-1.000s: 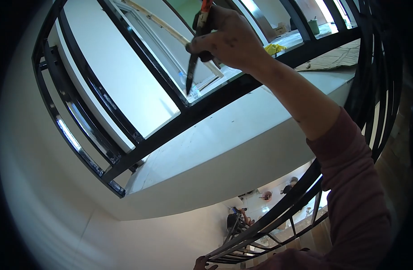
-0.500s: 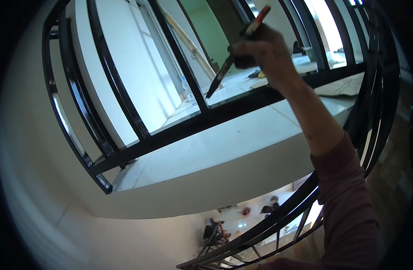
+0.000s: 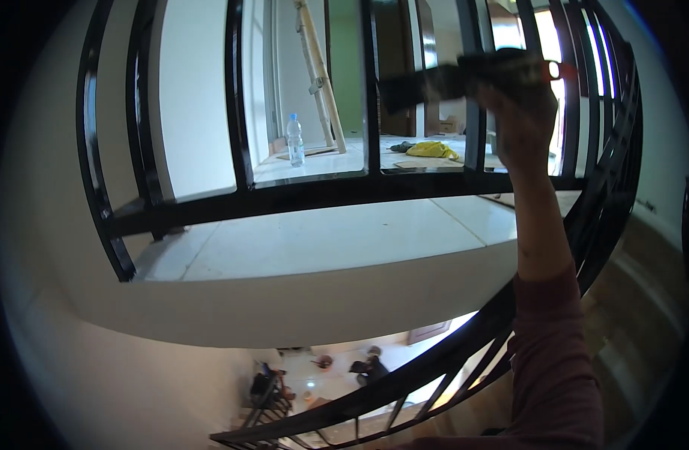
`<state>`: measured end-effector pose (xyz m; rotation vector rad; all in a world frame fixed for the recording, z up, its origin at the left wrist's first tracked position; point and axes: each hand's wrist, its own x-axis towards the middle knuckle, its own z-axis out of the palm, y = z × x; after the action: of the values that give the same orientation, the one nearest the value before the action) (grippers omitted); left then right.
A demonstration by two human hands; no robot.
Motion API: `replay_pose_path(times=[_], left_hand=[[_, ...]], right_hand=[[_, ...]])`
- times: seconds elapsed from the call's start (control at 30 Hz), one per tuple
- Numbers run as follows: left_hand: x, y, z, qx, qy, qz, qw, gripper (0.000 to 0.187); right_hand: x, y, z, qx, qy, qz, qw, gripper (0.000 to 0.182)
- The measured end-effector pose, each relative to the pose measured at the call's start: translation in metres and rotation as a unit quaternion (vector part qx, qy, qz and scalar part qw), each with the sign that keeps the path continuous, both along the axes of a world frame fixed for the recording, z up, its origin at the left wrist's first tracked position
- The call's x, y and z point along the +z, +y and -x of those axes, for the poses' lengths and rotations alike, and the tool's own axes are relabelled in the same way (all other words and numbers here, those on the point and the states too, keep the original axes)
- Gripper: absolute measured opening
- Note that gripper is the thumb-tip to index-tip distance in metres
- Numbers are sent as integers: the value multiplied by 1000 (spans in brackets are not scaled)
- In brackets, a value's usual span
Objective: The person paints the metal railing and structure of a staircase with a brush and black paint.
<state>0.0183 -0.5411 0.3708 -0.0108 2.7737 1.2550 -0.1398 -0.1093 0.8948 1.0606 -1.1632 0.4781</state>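
Observation:
My right hand (image 3: 523, 124) is raised in front of the black metal railing (image 3: 307, 195), its fingers wrapped round a paintbrush (image 3: 427, 87). The brush is blurred and lies nearly level, its dark bristles pointing left and its red handle end to the right. The bristle end is beside an upright black bar (image 3: 370, 139); whether they touch I cannot tell. My left hand is not in view.
Behind the bars are a plastic bottle (image 3: 295, 142), a yellow cloth-like item (image 3: 432, 150) and wooden poles (image 3: 320, 82). Below the white tiled ledge (image 3: 322, 232), a curved handrail (image 3: 404, 382) crosses above a lower floor with people.
The view has turned and shifted, so the railing looks more upright. My right hand has moved rightwards in view, and the brush has swung from steeply slanted to nearly level.

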Motion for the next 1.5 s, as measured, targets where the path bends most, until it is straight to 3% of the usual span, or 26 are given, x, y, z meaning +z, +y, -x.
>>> replay_pose_path(times=[0.03,0.07,0.17,0.27,0.33,0.43,0.53,0.57,0.6,0.63,0.7,0.73,0.9,1.0,1.1,1.13,1.2,1.27,1.33,1.37,1.4,1.47,1.5], left_hand=[[-16,-6,-1,-4,36,68,997,59],[-31,-11,-3,-7,71,136,988,60],[-48,-21,-4,-5,96,122,988,59],[-24,-7,-6,10,70,100,992,58],[-34,-6,-3,6,62,98,993,60],[-54,-6,2,-20,81,83,993,61],[-62,-4,3,-24,69,156,985,61],[-63,-6,3,-25,72,171,982,61],[-62,-6,4,-20,62,155,986,61],[-61,-7,4,-16,52,139,989,61],[-64,-8,6,-19,74,149,986,59],[-66,-8,9,-22,64,148,987,59],[-66,-7,10,-31,74,133,988,59],[-68,-7,19,-36,77,116,990,59],[-65,-4,20,-32,58,142,988,59],[-63,-3,18,-29,44,154,987,60],[-60,-4,18,-27,28,128,991,61],[-55,-5,19,-27,1,137,990,62],[-48,-5,19,-33,-38,184,982,64],[-47,-6,16,-15,-23,167,986,63],[-66,-9,16,-14,19,129,991,63],[-117,-18,17,-15,101,52,993,63],[-35,-7,16,-27,-29,143,989,61]], right_hand=[[-7,-2,-2,-24,15,-37,999,21],[-16,-12,-1,201,-178,-12,963,29],[-15,-21,-2,138,-184,-77,970,43],[-1,-21,-16,-1,-179,-46,983,46],[1,-14,-22,75,-234,-114,963,44],[-9,-33,-24,46,-250,-188,949,46],[-5,-31,-13,6,-185,-109,977,44],[-3,-35,-26,-107,-147,-96,979,40],[0,-23,-33,-299,-60,-101,947,38],[-3,-25,-35,-137,-182,-135,964,38],[-14,-39,-35,22,-254,-247,935,41],[-15,-36,-25,-19,-257,-283,924,44],[15,-41,-17,-133,-173,-131,967,34],[37,-52,-14,-71,-128,-103,984,29],[47,-54,-14,-172,109,-163,965,23],[43,-49,-11,-158,50,-180,970,19],[9,-55,-19,-246,68,-234,938,22],[-15,-58,-31,-367,14,-322,873,24],[-24,-68,-44,-281,-60,-322,902,24],[-25,-70,-42,-144,-190,-272,932,25],[-19,-71,-34,-67,-175,-253,949,30],[12,-71,-41,-310,12,-188,932,32],[24,-85,-38,-269,-46,-182,945,32]])
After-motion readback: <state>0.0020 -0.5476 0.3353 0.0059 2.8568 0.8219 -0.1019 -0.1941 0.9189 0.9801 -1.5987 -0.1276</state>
